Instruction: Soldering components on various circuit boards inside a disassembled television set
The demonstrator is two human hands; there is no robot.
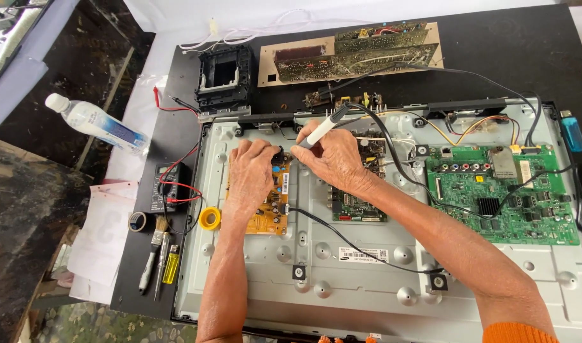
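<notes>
Bracing yellow-brown circuit board [269, 203] with left hand [251, 171], fingers pressed flat | right hand [332, 155] fingers pinching grey-white pen-shaped tool [323, 129], tip angled onto board

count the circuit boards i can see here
4: a yellow board under the left hand, a small green one by the right hand, a large green one at right, another above. Others may be hidden.

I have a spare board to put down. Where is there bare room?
Free: the metal panel below the green board, and the black table right of the tan board. Crowded: the left strip by the meter and tape, and around both hands.
</notes>
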